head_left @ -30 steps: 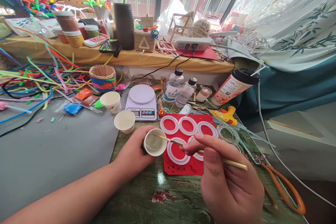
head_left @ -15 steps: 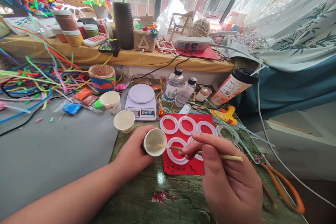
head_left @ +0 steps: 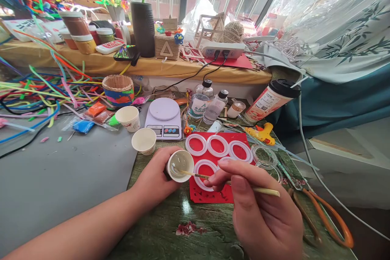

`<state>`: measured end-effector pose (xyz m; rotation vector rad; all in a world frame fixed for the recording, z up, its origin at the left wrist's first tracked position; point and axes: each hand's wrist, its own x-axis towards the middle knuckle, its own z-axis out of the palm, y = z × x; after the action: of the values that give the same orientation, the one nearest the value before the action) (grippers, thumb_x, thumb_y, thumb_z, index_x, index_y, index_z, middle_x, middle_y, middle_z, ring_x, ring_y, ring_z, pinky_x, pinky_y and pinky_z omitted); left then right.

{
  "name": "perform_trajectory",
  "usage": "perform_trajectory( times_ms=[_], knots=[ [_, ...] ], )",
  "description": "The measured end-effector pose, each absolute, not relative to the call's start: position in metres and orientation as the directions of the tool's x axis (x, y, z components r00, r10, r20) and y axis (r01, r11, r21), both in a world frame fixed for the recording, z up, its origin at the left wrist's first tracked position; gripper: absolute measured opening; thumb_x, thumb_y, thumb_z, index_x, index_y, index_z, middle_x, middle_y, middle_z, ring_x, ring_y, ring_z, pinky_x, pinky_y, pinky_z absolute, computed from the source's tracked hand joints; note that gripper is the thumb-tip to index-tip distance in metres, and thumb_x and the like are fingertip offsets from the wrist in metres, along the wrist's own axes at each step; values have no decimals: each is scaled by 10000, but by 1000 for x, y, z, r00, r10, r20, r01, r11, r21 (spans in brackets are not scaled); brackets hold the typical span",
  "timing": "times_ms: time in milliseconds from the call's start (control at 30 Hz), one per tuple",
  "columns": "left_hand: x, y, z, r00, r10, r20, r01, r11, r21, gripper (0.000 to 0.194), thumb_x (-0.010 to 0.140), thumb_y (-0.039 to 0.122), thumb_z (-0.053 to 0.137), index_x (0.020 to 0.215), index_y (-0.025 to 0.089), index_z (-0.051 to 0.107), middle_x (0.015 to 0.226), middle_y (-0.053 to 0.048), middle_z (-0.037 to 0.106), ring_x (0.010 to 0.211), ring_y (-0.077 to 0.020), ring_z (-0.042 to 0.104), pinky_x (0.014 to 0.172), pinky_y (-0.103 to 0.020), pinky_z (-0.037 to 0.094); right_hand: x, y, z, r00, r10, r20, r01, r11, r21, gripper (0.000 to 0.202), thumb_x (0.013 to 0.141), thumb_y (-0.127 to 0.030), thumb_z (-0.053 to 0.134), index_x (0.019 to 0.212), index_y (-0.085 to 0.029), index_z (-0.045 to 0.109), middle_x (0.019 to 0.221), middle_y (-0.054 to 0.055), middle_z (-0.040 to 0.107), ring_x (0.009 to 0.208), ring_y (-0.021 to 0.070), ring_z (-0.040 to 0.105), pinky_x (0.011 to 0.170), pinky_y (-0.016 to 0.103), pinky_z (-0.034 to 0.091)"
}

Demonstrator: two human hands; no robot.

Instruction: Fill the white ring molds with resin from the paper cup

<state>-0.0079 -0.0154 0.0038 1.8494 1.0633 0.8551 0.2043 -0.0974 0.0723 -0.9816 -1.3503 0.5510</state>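
My left hand is wrapped round a paper cup, tilted so that clear liquid with bubbles shows inside. Between the thumb and fingers of my right hand is a thin wooden stick, whose far end dips into that liquid. Just beyond lie several white ring moulds on a red sheet; my right hand hides part of the nearer row. Two more paper cups stand left of the one I hold. Behind them sits a white kitchen scale.
Two black-capped bottles stand behind the sheet. To the right are a yellow glue gun, clear tape rolls, orange-handled scissors and a lidded drink cup. Coloured pipe cleaners cover the back left.
My right hand has shifted slightly down and left, and the stick's tip has moved to the left inside the cup. My left hand and its cup have hardly moved.
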Motion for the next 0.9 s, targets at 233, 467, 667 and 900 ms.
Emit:
perform_trajectory(
  times_ms=[233, 467, 667, 900],
  knots=[
    [-9, -15, 4, 420, 894, 158, 328, -312, 892, 569, 835, 144, 855, 1373, 291, 744, 1384, -98, 835, 1266, -340, 800, 1150, -530, 658, 204, -98, 72, 199, 820, 536, 183, 507, -842, 340, 1177, -138, 642, 1403, -315, 825, 1004, 5, 867, 862, 146, 825, 768, 244, 723],
    [-8, -17, 5, 416, 896, 156, 322, -306, 896, 538, 853, 177, 855, 1367, 291, 748, 1363, -101, 840, 1246, -342, 814, 1119, -537, 672, 205, -97, 72, 167, 815, 554, 182, 527, -830, 374, 1176, -119, 631, 1430, -328, 809, 1033, -5, 865, 895, 131, 821, 817, 227, 715],
    [-9, -15, 5, 421, 893, 163, 327, -316, 891, 530, 850, 183, 873, 1356, 296, 761, 1356, -97, 848, 1241, -349, 819, 1103, -526, 681, 206, -97, 73, 143, 818, 557, 192, 529, -827, 412, 1161, -94, 636, 1436, -343, 813, 1039, 0, 869, 893, 149, 822, 800, 262, 716],
    [-8, -16, 4, 421, 889, 180, 321, -332, 887, 511, 860, 187, 854, 1349, 302, 762, 1344, -89, 845, 1222, -335, 823, 1077, -514, 689, 206, -95, 75, 124, 813, 569, 184, 545, -818, 429, 1159, -93, 636, 1456, -350, 809, 1033, 10, 871, 881, 164, 822, 778, 293, 696]
  ],
)
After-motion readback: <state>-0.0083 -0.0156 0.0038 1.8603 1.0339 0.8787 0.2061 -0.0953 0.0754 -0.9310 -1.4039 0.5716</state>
